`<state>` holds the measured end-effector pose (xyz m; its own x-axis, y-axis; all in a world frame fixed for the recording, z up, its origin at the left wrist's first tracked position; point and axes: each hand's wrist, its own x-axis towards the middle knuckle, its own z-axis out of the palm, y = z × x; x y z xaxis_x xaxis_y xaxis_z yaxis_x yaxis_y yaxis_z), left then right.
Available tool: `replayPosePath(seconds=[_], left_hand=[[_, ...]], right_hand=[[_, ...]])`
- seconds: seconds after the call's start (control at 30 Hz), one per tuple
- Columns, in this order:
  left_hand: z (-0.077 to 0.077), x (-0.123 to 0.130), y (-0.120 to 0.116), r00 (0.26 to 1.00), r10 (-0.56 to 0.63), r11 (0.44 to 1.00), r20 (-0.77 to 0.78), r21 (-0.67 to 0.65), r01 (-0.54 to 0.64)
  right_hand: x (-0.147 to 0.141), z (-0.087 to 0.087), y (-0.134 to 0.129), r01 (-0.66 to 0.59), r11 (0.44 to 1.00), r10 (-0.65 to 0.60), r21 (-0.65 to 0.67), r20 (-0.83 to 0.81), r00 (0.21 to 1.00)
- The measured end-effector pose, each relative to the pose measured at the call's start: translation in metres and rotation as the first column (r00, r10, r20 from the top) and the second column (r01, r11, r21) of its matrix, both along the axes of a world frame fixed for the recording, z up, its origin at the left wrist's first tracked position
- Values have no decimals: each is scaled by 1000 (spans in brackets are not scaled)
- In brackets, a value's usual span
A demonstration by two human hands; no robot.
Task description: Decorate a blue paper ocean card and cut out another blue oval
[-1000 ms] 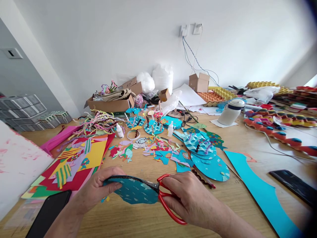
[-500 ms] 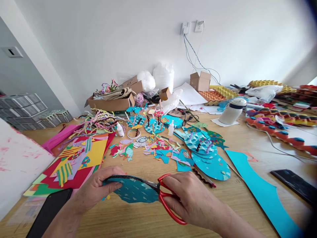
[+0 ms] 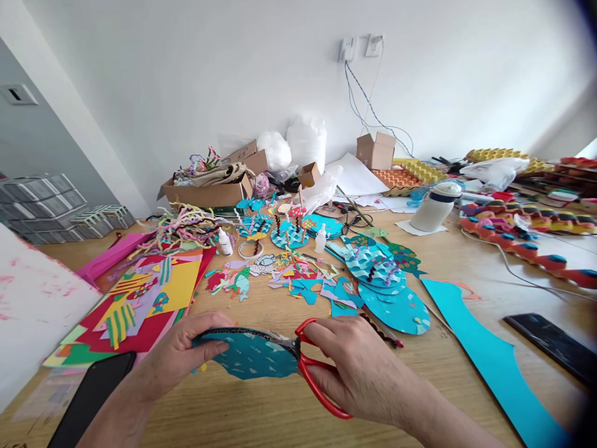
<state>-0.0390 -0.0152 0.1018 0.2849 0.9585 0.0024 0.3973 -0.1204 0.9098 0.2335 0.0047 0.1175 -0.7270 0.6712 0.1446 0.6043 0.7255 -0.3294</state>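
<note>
My left hand (image 3: 186,351) pinches the left end of a blue cardboard piece (image 3: 254,356) with small pale marks, thumb on its face. The piece is tilted above the table, its dark corrugated edge upward. In my right hand (image 3: 347,367) are red-handled scissors (image 3: 321,389), fingers through the loops. Their blades lie along the right part of the piece's upper edge. Beyond the hands are blue and coloured paper scraps (image 3: 305,289) and a blue oval with a wavy paper layer (image 3: 375,264).
A black phone (image 3: 91,398) and coloured sheets (image 3: 140,305) lie left. On the right are a long blue strip (image 3: 489,354), another phone (image 3: 555,345) and a white jug (image 3: 436,205). Two glue bottles (image 3: 224,242) and a full cardboard box (image 3: 209,196) stand further back.
The scissor handles have spread slightly wider in my right hand. Both hands keep nearly the same place, and the whole view has shifted a little.
</note>
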Motion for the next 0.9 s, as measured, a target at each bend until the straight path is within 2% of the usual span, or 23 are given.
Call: replayPosePath(seconds=[0.9], left_hand=[[-9,-4,0,999,-35,999,-2,-6,35]], right_hand=[[-1,2,0,-51,998,51,-43,9,999]])
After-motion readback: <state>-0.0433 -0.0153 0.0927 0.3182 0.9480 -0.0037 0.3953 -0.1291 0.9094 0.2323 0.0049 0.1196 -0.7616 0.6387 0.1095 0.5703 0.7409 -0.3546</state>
